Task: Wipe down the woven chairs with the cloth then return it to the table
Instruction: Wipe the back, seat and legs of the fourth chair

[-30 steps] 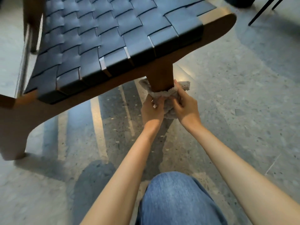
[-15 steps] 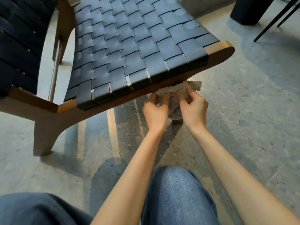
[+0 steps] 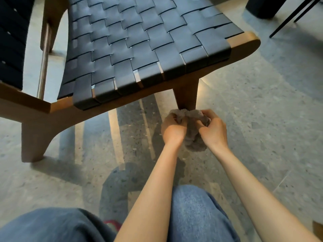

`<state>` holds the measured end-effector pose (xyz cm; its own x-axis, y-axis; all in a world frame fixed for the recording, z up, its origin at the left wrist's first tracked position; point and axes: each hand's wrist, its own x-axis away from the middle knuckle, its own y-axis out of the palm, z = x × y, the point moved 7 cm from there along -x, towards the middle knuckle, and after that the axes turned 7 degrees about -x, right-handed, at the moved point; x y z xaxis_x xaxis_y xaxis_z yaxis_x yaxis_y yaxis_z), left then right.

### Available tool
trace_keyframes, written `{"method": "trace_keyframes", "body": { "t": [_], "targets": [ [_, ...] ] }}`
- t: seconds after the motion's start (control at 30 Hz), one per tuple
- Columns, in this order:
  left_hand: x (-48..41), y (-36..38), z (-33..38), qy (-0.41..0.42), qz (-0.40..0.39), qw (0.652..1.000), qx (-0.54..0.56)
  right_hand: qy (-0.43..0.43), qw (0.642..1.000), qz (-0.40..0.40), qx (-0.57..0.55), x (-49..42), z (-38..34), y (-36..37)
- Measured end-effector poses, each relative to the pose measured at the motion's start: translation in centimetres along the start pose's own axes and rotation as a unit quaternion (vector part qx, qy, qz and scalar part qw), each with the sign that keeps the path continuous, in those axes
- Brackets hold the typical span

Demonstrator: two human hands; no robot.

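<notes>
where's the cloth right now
Head view, centre: the cloth is bunched round the front chair leg, gripped between the left hand and right hand.

Chair seat [image 3: 139, 46]: matt dark woven straps. Chair frame [image 3: 186, 95]: smooth brown wood. Cloth [image 3: 193, 137]: fuzzy grey fabric. Floor [image 3: 262, 119]: speckled stone, slight sheen.

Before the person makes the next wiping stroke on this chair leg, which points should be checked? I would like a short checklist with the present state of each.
1. Left hand grips the cloth: ok.
2. Right hand grips the cloth too: ok.
3. Cloth lies against the chair leg: ok.
4. Foot of that leg reached: cannot tell, the cloth hides it.
5. Table for returning the cloth in view: not ok, no tabletop shows.
</notes>
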<state>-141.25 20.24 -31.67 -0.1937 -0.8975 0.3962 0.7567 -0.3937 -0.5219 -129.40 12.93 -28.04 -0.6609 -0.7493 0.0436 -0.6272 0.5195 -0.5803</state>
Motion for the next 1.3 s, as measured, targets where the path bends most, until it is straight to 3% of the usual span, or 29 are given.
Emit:
{"method": "trace_keyframes", "body": {
  "t": [0.1, 0.23, 0.37, 0.63, 0.83, 0.97, 1.13, 1.3],
  "targets": [
    [-0.3, 1.6, -0.4, -0.05, -0.087, 0.993, -0.061, 0.031, 0.996, -0.061, 0.059, 0.0, 0.6, -0.4],
    [1.5, 0.0, -0.1, -0.024, -0.12, 0.989, -0.08, 0.078, 0.975, -0.177, 0.106, 0.8, -0.3, -1.1],
    [4.4, -4.4, 2.6, -0.027, -0.133, 0.986, -0.097, 0.092, 0.973, -0.189, 0.097, 2.6, -4.6, -4.2],
    [13.7, -15.7, 15.1, 0.111, -0.209, 0.933, -0.27, 0.051, 0.935, -0.26, 0.235, 6.4, -20.4, -11.8],
    [19.7, -28.3, 22.7, 0.107, -0.205, 0.927, -0.297, -0.039, 0.924, -0.302, 0.233, 8.5, -35.6, -17.3],
    [22.3, -37.8, 26.7, 0.153, -0.131, 0.918, -0.342, -0.114, 0.917, -0.307, 0.229, 9.5, -44.7, -18.8],
    [23.1, -46.6, 29.8, 0.205, -0.1, 0.909, -0.35, -0.15, 0.915, -0.337, 0.167, 10.0, -52.6, -18.0],
    [22.8, -54.0, 30.3, 0.195, -0.085, 0.913, -0.349, -0.166, 0.893, -0.367, 0.2, 9.0, -57.3, -16.2]
  ]
}}
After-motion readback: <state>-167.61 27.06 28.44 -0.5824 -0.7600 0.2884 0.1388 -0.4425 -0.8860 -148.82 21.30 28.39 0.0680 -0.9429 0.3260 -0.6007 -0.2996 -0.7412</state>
